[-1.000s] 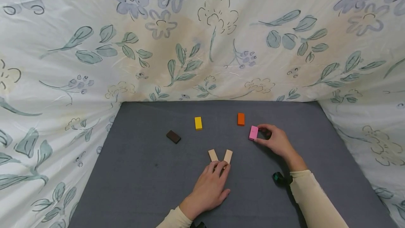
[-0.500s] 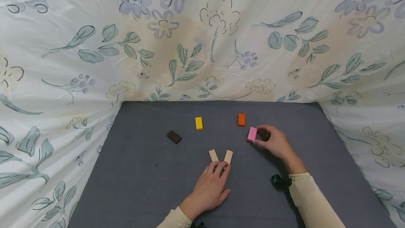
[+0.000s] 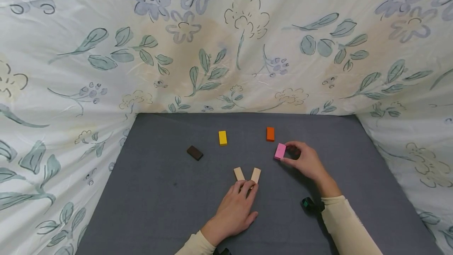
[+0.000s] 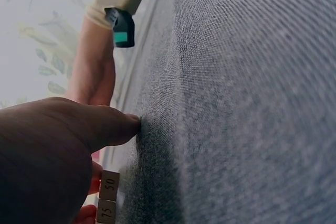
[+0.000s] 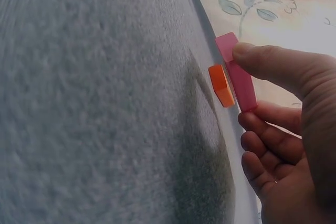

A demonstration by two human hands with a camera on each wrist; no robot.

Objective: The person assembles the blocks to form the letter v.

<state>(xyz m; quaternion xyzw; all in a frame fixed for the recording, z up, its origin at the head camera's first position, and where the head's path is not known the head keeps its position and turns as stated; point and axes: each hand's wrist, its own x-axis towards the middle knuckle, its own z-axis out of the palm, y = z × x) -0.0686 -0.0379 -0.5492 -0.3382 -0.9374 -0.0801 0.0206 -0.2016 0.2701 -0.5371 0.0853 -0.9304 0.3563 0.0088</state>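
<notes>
My right hand (image 3: 307,161) pinches a pink block (image 3: 280,151) between thumb and fingers, by its ends. The right wrist view shows that pink block (image 5: 241,80) with my thumb on one end and a fingertip at the other. My left hand (image 3: 233,209) lies palm down, its fingertips on the near ends of two plain wooden blocks. The left wooden block (image 3: 239,173) and the right wooden block (image 3: 255,174) fan apart in a V. In the left wrist view, one wooden block (image 4: 108,184) bears the number 50, and the other (image 4: 106,211) reads 75.
On the grey cloth-covered table (image 3: 155,200) lie an orange block (image 3: 270,134), a yellow block (image 3: 222,138) and a dark brown block (image 3: 195,153). A flowered curtain (image 3: 212,50) hangs behind and at both sides.
My right hand has shifted slightly left and toward me with the pink block in its grip. The left hand and the wooden blocks have stayed put.
</notes>
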